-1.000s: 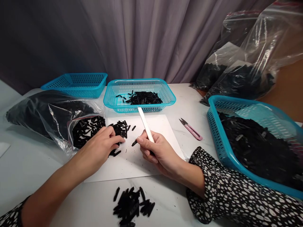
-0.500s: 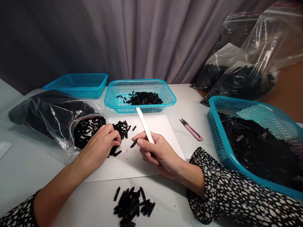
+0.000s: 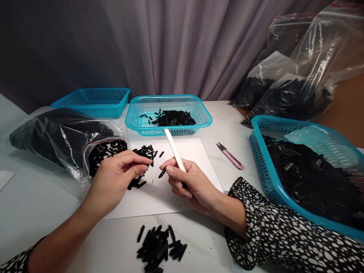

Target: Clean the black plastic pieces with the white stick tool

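My right hand [image 3: 190, 182] is closed round a white flat stick [image 3: 174, 148] that points up and away; a small black piece [image 3: 162, 173] juts from under its thumb. My left hand [image 3: 118, 175] hovers palm-inward over a loose heap of small black pieces [image 3: 144, 153] on a white sheet [image 3: 176, 189]. Its fingers are curled with thumb and fingertips pinched together, and what they hold is hidden. Both hands sit side by side above the sheet, a few centimetres apart.
A second heap of black pieces [image 3: 159, 248] lies near the table's front edge. An open clear bag of pieces [image 3: 71, 140] lies at left. Three turquoise baskets stand around: far left [image 3: 93, 101], centre back [image 3: 196, 112], right [image 3: 257, 151]. Pink snips [image 3: 229, 156] lie right of the sheet. More bags [image 3: 295, 76] sit back right.
My left hand has lifted off the heap and turned, its fingers drawing into a pinch. My right hand with the stick has hardly moved.
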